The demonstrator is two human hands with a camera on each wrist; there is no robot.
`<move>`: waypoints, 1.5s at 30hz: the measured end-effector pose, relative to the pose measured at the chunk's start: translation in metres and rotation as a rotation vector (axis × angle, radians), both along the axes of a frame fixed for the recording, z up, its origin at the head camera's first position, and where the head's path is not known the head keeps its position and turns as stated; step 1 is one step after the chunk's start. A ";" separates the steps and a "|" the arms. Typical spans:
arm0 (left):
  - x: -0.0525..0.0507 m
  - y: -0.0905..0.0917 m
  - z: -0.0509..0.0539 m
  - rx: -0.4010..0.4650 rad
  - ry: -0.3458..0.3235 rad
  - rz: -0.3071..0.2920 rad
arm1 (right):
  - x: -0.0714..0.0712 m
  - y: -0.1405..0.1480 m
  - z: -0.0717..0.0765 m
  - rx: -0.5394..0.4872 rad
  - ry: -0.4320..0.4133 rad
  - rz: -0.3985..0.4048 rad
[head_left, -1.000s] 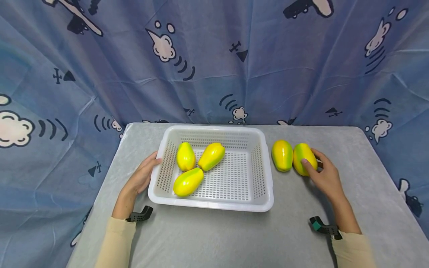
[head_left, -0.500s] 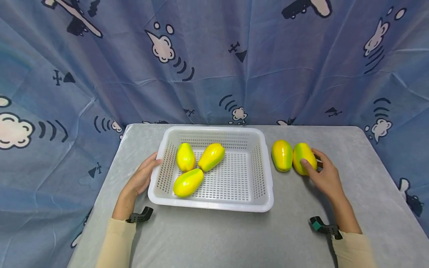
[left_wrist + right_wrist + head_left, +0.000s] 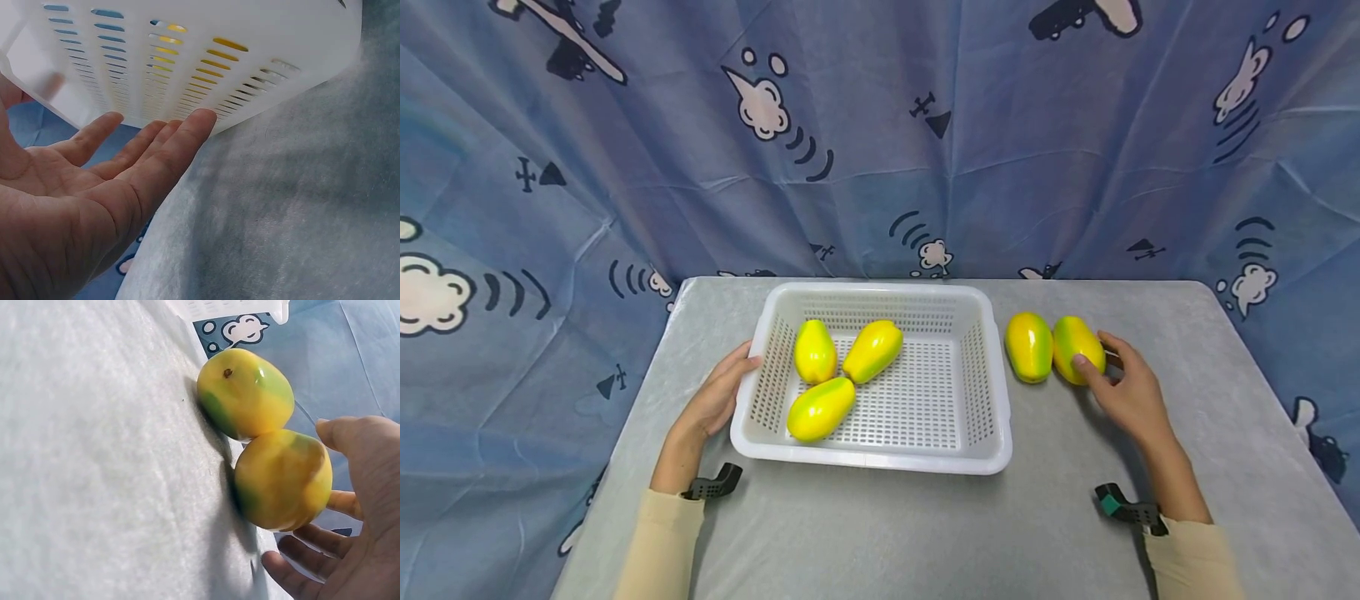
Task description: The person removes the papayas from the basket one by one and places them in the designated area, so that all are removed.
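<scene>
A white perforated plastic basket holds three yellow-green papayas, one at the back left, one in the back middle and one in front. My left hand grips the basket's left side, thumb over the rim. In the left wrist view its fingers lie outside the slotted wall. Right of the basket, two more papayas stand side by side, the left one and the right one. Around the right papaya, my right hand is spread loosely; its lower fingers are apart from the fruit.
A grey cloth-covered table lies under everything. Behind it hangs a blue patterned curtain. A black wrist mount is on the left wrist, and another mount on the right.
Both papayas outside the basket have shifted slightly left and away from me, the right one drawing a little off my right palm. My left hand and the basket have hardly moved.
</scene>
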State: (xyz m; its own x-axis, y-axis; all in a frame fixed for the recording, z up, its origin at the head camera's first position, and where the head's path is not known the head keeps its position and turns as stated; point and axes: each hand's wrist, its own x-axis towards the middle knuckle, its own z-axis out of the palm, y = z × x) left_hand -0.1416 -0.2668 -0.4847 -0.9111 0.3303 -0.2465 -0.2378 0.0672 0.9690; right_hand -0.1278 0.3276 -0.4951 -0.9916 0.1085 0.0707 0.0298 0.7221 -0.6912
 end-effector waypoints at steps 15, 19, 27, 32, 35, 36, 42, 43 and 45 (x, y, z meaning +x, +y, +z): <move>-0.001 -0.001 0.000 0.001 -0.005 0.006 | 0.006 -0.022 0.026 0.025 0.121 -0.016; -0.001 0.000 -0.001 -0.001 -0.005 0.010 | 0.008 -0.033 0.038 0.026 0.120 0.011; 0.002 -0.001 -0.003 -0.003 -0.006 0.011 | 0.009 -0.052 0.050 -0.013 0.139 0.097; 0.003 -0.002 -0.003 -0.009 -0.006 0.012 | 0.010 -0.061 0.054 -0.003 0.158 0.127; 0.003 -0.001 -0.002 -0.011 -0.007 0.019 | 0.009 -0.065 0.060 0.001 0.172 0.154; 0.003 -0.001 -0.002 -0.011 -0.007 0.019 | 0.009 -0.067 0.062 0.001 0.172 0.164; 0.002 -0.001 0.000 -0.003 0.000 0.007 | 0.007 -0.076 0.075 0.006 0.158 0.207; 0.001 -0.001 0.000 0.000 0.002 0.003 | 0.006 -0.078 0.077 0.007 0.162 0.216; 0.000 0.000 0.000 -0.001 0.009 0.001 | 0.006 -0.081 0.080 0.018 0.175 0.236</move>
State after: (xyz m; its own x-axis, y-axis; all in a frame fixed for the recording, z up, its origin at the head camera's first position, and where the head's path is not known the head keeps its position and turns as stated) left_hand -0.1413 -0.2672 -0.4847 -0.9135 0.3296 -0.2386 -0.2291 0.0681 0.9710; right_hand -0.1220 0.2466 -0.4147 -0.9620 -0.1260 0.2423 -0.2584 0.7069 -0.6584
